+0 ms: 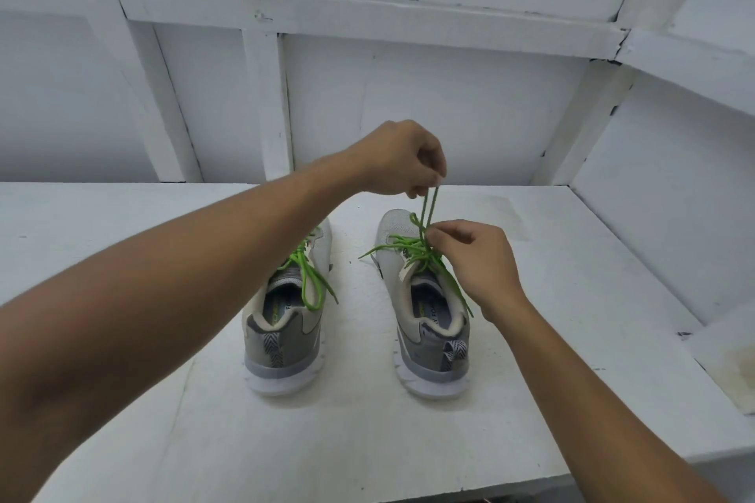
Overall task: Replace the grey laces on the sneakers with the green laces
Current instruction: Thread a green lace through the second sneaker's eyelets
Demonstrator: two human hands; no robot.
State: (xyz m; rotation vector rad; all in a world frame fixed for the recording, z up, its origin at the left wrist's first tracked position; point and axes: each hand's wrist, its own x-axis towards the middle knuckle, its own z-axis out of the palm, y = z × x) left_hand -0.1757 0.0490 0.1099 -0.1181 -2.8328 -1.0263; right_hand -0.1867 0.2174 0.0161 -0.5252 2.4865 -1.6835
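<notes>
Two grey sneakers stand side by side on the white surface [367,441], heels at 6 o'clock, toes to 12. Left sneaker [282,355]: left lace [310,278], green, is threaded, loops hanging loose over the collar; toe partly hidden under the left forearm. Right sneaker [429,343] sits at 3 o'clock of it, apart, not touching. Right lace [412,247], green, is threaded across the eyelets.

Left hand [402,159] is raised at 12 o'clock above the right sneaker's toe, grip narrow, fingertips pinching a doubled strand of the right lace, strand drawn up straight. Right hand [478,257] is at the 3 o'clock side of the tongue, grip narrow, thumb and forefinger pinching the same lace where the strands cross. One lace end sticks out toward 9 o'clock, another trails toward 5 o'clock down the shoe's side. White panelled wall [429,102] at 12 o'clock.
</notes>
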